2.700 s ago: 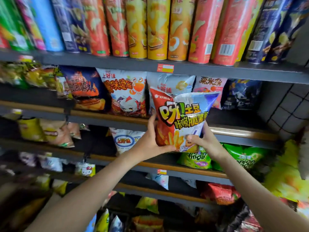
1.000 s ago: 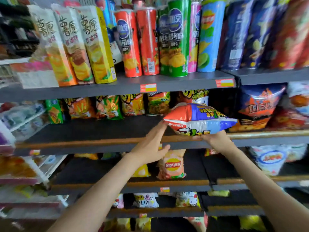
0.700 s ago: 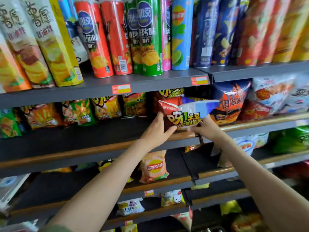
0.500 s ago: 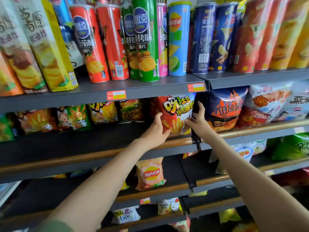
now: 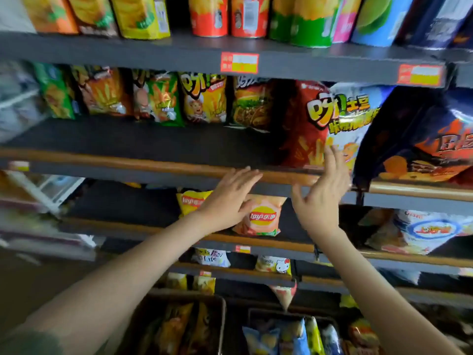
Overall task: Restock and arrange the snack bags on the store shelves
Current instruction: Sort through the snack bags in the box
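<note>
Both our hands hold nothing, fingers straight. The chip bag stands upright on the shelf, just behind the fingertips of our right hand; our left hand is lower, apart from the bag.

The red, white and blue snack bag at right carries a big yellow logo, 呀!土豆; the yellow line beneath is too blurred to read. The same 呀! logo tops the yellow bag further left. One level down, the peach bag shows the Lay's 乐事 roundel, and the yellow bag beside it reads Lay's. The dark blue bag at far right shows 田 and a cut-off character. Lower still, a white bag reads "Life". The red-and-yellow price tags are illegible.
</note>
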Available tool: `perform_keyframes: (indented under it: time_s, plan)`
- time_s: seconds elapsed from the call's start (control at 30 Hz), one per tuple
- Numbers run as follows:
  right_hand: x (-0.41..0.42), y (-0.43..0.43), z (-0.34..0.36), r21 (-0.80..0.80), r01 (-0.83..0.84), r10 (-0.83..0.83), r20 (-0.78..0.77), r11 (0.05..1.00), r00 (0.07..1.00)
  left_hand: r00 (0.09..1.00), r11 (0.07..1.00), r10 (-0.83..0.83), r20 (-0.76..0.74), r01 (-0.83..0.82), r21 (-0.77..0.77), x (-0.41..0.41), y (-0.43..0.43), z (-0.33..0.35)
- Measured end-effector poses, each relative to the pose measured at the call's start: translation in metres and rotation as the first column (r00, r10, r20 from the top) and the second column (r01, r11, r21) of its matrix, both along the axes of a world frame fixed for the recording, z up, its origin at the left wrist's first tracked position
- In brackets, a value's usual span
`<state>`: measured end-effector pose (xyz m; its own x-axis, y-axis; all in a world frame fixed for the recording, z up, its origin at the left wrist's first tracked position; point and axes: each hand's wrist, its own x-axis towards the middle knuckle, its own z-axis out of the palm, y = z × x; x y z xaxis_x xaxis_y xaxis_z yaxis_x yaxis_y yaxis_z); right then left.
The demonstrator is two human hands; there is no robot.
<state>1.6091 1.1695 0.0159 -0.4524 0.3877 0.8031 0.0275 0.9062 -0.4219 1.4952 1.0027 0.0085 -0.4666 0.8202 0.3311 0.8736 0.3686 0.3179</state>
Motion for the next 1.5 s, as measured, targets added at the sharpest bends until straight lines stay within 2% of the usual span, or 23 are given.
perform_keyframes:
  time_s: [0.07, 0.17, 0.23, 0.3, 0.37, 0.43, 0.57, 0.63, 0.73, 0.83, 0.93, 1.0, 1.07, 1.17, 1.23, 1.33, 1.43, 1.5]
  plan:
    - [-0.007, -0.041, -0.034, 0.073, -0.104, 0.097, 0.093, 0.992, 0.991, 0.995, 0.996, -0.047, -0.083, 0.041, -0.076, 0.003, -0.039, -0.04]
    - [-0.02, -0.105, -0.091, 0.056, -0.302, 0.272, 0.306, 0.952, 0.912, 0.996, 0.991, 0.086, 0.027, -0.083, -0.109, 0.009, -0.102, -0.106]
    - [-0.026, -0.144, -0.138, -0.032, -0.407, 0.369, 0.49, 0.913, 0.79, 0.969, 0.967, 0.227, 0.094, -0.213, -0.137, 0.012, -0.149, -0.151]
    - [-0.033, -0.177, -0.19, -0.128, -0.438, 0.408, 0.654, 0.89, 0.637, 0.921, 0.927, 0.352, 0.168, -0.317, -0.2, 0.016, -0.199, -0.196]
    - [-0.038, -0.206, -0.247, -0.213, -0.421, 0.415, 0.773, 0.882, 0.479, 0.853, 0.874, 0.467, 0.233, -0.405, -0.269, 0.021, -0.25, -0.249]
    - [-0.039, -0.232, -0.311, -0.301, -0.363, 0.412, 0.867, 0.882, 0.282, 0.786, 0.806, 0.564, 0.253, -0.458, -0.375, 0.025, -0.299, -0.312]
    - [-0.033, -0.287, -0.443, -0.389, -0.221, 0.412, 0.908, 0.894, 0.071, 0.706, 0.708, 0.66, 0.256, -0.47, -0.527, 0.033, -0.359, -0.433]
    - [-0.032, -0.308, -0.508, -0.395, -0.19, 0.395, 0.918, 0.899, -0.039, 0.683, 0.681, 0.686, 0.251, -0.48, -0.554, 0.034, -0.373, -0.492]
    - [-0.038, -0.331, -0.594, -0.418, -0.149, 0.399, 0.906, 0.896, -0.138, 0.649, 0.659, 0.717, 0.256, -0.509, -0.553, 0.033, -0.384, -0.567]
    - [-0.057, -0.356, -0.661, -0.44, -0.058, 0.422, 0.886, 0.896, -0.192, 0.632, 0.639, 0.739, 0.232, -0.55, -0.538, 0.031, -0.388, -0.612]
    - [-0.079, -0.384, -0.715, -0.45, -0.112, 0.417, 0.879, 0.886, -0.232, 0.61, 0.638, 0.751, 0.254, -0.571, -0.517, 0.034, -0.393, -0.649]
    - [-0.087, -0.397, -0.738, -0.423, -0.073, 0.389, 0.878, 0.903, -0.279, 0.582, 0.629, 0.763, 0.282, -0.568, -0.53, 0.039, -0.398, -0.663]
    - [-0.087, -0.404, -0.747, -0.363, -0.053, 0.329, 0.888, 0.93, -0.321, 0.563, 0.612, 0.776, 0.284, -0.563, -0.556, 0.041, -0.401, -0.67]
    - [-0.082, -0.409, -0.736, -0.307, -0.105, 0.27, 0.925, 0.946, -0.269, 0.566, 0.616, 0.768, 0.301, -0.522, -0.59, 0.038, -0.397, -0.661]
    - [-0.08, -0.402, -0.722, -0.338, -0.096, 0.304, 0.916, 0.936, -0.262, 0.547, 0.61, 0.767, 0.336, -0.455, -0.649, 0.036, -0.395, -0.655]
    - [-0.081, -0.386, -0.689, -0.403, -0.022, 0.387, 0.892, 0.915, -0.233, 0.436, 0.591, 0.795, 0.421, -0.403, -0.698, 0.032, -0.391, -0.642]
    - [-0.081, -0.368, -0.641, -0.438, 0.02, 0.433, 0.88, 0.899, -0.193, 0.327, 0.627, 0.779, 0.536, -0.371, -0.685, 0.029, -0.377, -0.608]
    - [-0.076, -0.357, -0.602, -0.464, 0.013, 0.46, 0.872, 0.886, -0.169, 0.184, 0.634, 0.767, 0.615, -0.365, -0.682, 0.03, -0.363, -0.576]
